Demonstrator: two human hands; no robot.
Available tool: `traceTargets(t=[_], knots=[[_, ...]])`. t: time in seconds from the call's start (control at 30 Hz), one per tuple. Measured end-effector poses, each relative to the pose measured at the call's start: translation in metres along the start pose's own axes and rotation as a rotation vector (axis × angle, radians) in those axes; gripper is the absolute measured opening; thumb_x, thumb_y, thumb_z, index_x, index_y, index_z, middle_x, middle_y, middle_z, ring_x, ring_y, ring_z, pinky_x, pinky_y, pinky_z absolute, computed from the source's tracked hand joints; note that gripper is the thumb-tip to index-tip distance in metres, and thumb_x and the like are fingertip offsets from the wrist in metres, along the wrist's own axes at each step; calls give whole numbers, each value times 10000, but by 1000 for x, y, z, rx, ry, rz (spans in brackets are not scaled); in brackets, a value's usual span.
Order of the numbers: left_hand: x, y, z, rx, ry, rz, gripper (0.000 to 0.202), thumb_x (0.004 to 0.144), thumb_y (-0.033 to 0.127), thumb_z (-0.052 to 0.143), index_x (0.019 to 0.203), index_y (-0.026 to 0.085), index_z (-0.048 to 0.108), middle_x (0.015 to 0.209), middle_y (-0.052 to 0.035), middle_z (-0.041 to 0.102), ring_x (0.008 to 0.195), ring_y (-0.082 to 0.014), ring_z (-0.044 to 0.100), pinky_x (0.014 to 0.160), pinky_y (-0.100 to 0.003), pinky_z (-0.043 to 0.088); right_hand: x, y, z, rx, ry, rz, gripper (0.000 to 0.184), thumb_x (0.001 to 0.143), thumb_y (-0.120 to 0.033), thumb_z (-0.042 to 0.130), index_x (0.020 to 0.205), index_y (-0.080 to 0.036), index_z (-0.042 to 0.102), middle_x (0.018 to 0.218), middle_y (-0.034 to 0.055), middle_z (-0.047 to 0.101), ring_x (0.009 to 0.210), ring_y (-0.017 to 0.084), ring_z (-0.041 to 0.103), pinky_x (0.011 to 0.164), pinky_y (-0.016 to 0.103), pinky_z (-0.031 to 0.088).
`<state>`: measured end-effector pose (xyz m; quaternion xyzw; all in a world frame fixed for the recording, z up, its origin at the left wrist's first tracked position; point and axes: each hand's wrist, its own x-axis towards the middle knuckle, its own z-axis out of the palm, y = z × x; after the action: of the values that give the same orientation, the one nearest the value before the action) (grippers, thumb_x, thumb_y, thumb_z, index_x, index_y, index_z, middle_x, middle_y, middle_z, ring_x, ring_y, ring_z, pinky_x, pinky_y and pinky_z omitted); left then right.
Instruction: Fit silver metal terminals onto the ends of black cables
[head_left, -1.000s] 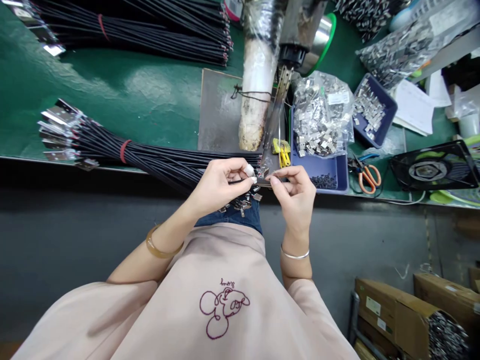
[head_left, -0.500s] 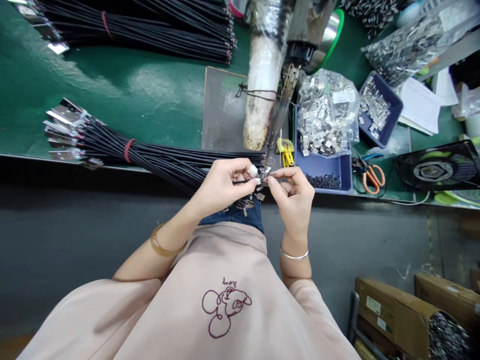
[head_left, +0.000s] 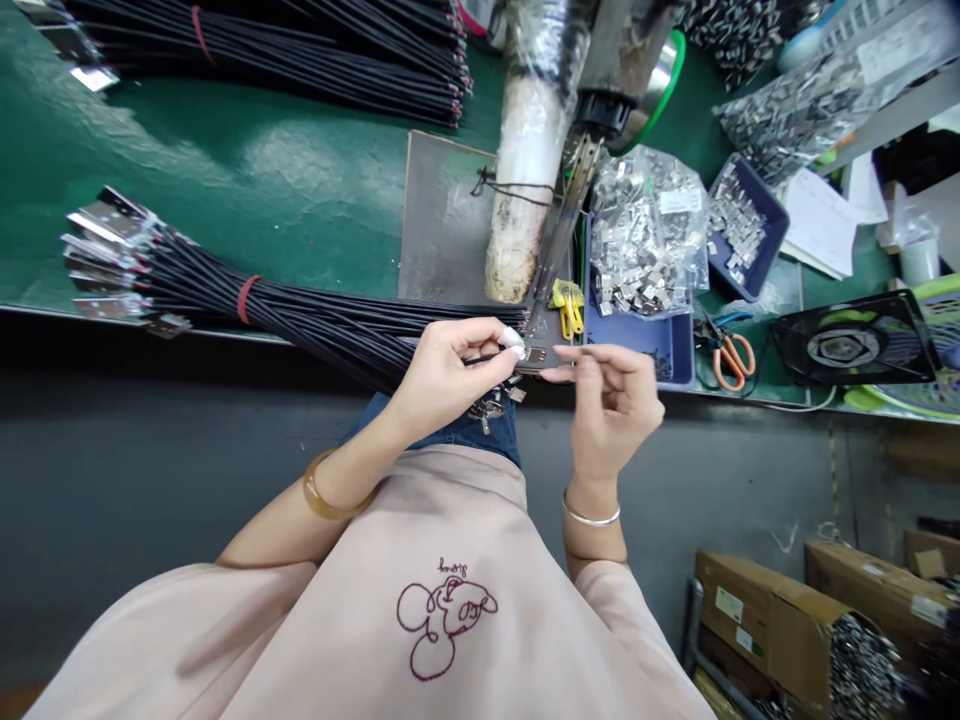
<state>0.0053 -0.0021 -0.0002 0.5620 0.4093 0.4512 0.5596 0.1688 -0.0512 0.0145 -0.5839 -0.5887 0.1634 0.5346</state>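
My left hand (head_left: 446, 375) pinches the end of one thin black cable, whose small metal connector (head_left: 534, 355) sticks out past my fingertips at the bench edge. That cable comes from a banded bundle of black cables (head_left: 300, 320) lying across the green bench (head_left: 225, 200). My right hand (head_left: 615, 400) is just right of the connector, fingers loosely curled, index finger pointing toward it, with nothing visible in it. A soldering tool tip (head_left: 551, 260) slants down to just above the connector.
A blue tray (head_left: 675, 345) holds a bag of metal shells (head_left: 645, 240). A second blue tray (head_left: 739, 225), orange-handled scissors (head_left: 731, 355), yellow clips (head_left: 566, 305) and a black fan (head_left: 847, 345) lie right. More cable bundles (head_left: 300, 50) at the back. Cardboard boxes (head_left: 787, 620) below right.
My right hand has let go at the connector and drawn back to the right, fingers loosening. My left hand keeps holding the cable end in place.
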Motion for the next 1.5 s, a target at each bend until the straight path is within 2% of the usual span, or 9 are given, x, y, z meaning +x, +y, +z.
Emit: traceTargets(t=[0.1,0.37,0.67,0.87,1.17,1.27,1.33,1.43,1.5], knots=[[1,1,2,6,20,-17,130,817,244,678,747,137,697,649,0,621,590,-88,538,567,-197,432,0,1,4,-54,-76,-68,29,935,-214,644,944,-241,651,998,0,782,841,137,779,744,272,657],[4,6,5,5,80,-35,109,797,234,667,732,147,661,588,26,558,534,-74,477,533,-197,390,7,3,10,-23,-151,25,83,913,-227,648,843,-226,603,1019,14,786,810,126,772,717,249,660],[4,9,6,-10,107,-29,124,801,240,668,717,151,651,606,23,563,560,-80,487,549,-202,406,17,-1,12,-33,-188,-22,53,899,-210,671,857,-231,648,924,-13,764,781,120,758,716,246,665],[4,9,6,37,58,-58,151,819,253,655,704,159,628,571,29,514,519,-74,429,515,-220,338,16,-2,8,17,-216,40,105,901,-184,661,821,-222,604,915,-19,764,735,107,759,681,228,654],[2,5,5,93,27,-23,138,827,229,645,716,148,663,574,30,534,523,-72,442,520,-212,348,12,0,5,-49,-221,-8,67,920,-225,650,860,-231,621,932,-11,770,781,119,763,708,248,664],[-1,7,-2,132,-49,47,144,839,228,659,729,145,702,645,1,614,575,-91,525,540,-215,402,8,3,2,-75,-170,-18,41,926,-244,653,896,-239,625,905,-22,768,735,112,754,690,248,651],[-4,9,-11,226,-77,162,150,847,250,689,747,143,725,752,-38,688,672,-123,607,619,-237,473,5,6,0,-83,-106,-12,53,926,-256,660,905,-238,616,847,-34,756,669,104,739,642,237,626],[-10,12,-29,533,-31,342,162,885,295,697,857,146,753,899,-85,755,835,-187,669,831,-333,526,3,11,-2,-66,-12,7,93,928,-283,665,896,-231,595,772,-49,732,617,107,736,594,229,603],[-15,12,-43,729,-105,397,215,921,346,665,932,153,756,902,-89,756,848,-209,672,838,-362,539,2,14,-3,-62,31,16,111,930,-300,664,894,-228,587,764,-48,730,613,116,744,581,232,604]])
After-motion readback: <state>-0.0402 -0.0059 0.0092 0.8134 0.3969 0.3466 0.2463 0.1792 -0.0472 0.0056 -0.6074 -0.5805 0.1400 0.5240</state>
